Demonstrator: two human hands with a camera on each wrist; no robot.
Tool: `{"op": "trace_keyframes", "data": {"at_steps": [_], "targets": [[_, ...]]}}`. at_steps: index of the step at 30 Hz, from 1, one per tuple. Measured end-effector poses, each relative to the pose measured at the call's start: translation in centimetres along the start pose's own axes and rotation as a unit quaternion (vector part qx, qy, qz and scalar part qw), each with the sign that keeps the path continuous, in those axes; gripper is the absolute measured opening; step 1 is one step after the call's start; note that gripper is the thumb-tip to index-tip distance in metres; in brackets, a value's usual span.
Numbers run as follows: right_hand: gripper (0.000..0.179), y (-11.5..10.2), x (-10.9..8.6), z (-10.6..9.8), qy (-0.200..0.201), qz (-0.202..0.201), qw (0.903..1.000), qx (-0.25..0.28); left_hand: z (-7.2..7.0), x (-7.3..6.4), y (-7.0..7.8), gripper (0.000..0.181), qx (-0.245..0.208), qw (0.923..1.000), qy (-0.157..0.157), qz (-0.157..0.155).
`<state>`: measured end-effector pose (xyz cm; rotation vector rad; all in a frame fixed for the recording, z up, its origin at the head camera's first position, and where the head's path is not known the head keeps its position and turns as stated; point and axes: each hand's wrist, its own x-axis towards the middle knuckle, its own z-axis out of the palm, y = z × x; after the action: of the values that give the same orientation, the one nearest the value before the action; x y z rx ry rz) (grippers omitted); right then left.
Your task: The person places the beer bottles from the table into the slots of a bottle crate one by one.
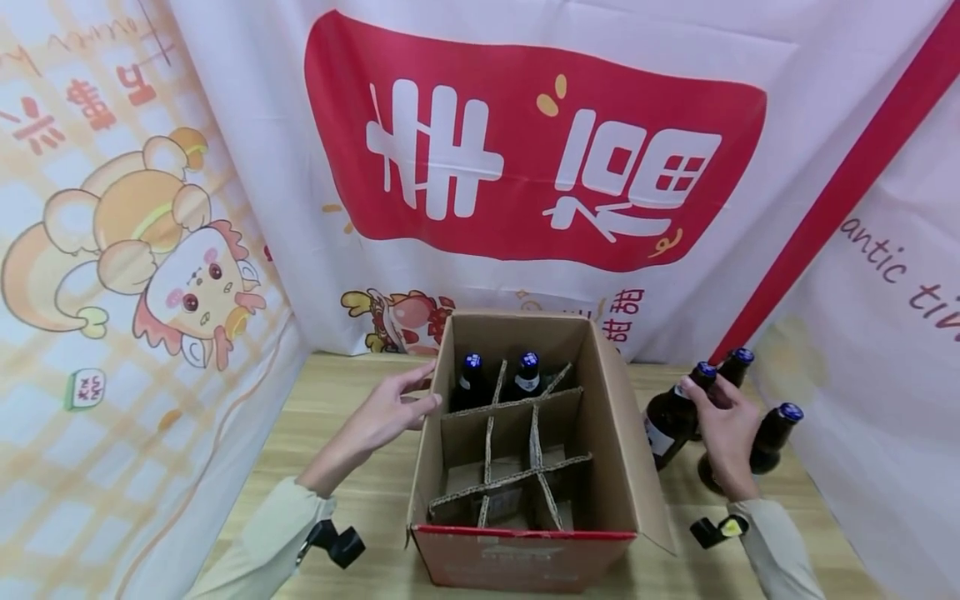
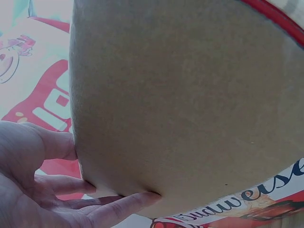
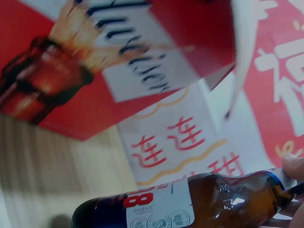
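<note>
A brown beer bottle (image 1: 666, 427) with a blue cap is held by the neck in my right hand (image 1: 726, 433), just right of the cardboard box (image 1: 621, 417). In the right wrist view this bottle (image 3: 230, 199) lies across the lower edge, its white label showing. My left hand (image 1: 386, 412) touches the box's left side near the far corner. Up close in the left wrist view, fairly straight fingers (image 2: 128, 209) rest against a brown cardboard flap (image 2: 180, 104). Two capped bottles, one on the left (image 1: 470, 387) and one beside it (image 1: 527, 383), stand in the far compartments.
Cardboard dividers (image 1: 517, 477) split the box into several compartments. Two more bottles stand right of the box, one behind my right hand (image 1: 738, 365) and one nearer (image 1: 772, 435). A printed cloth (image 1: 525, 292) hangs behind the wooden table (image 1: 360, 508).
</note>
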<state>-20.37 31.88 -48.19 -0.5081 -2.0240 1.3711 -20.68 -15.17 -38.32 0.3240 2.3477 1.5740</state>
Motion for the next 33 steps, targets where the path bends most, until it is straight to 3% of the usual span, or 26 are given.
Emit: {"op": "trace_keyframes", "data": {"at_steps": [11,24,30,33], "targets": [[0.038,-5.2,0.3,-2.4,-0.029,-0.001,0.9991,0.032,0.0,-0.1,-0.1,0.067,-0.012,0.9999,-0.005,0.004],[0.027,-13.1,-0.1,-3.5,-0.033,-0.118,0.9899,0.073,-0.6,-0.2,-0.1,0.066,-0.005,1.0,0.004,0.006],[0.035,-16.5,-0.8,-5.2,-0.041,-0.121,0.9909,0.043,0.0,-0.4,-0.3,0.066,-0.011,0.9999,0.011,0.006],[0.036,-18.0,-1.2,-5.7,-0.05,-0.126,0.9886,0.065,0.2,-0.4,-0.2,0.066,-0.014,0.9997,0.017,0.004]]}}
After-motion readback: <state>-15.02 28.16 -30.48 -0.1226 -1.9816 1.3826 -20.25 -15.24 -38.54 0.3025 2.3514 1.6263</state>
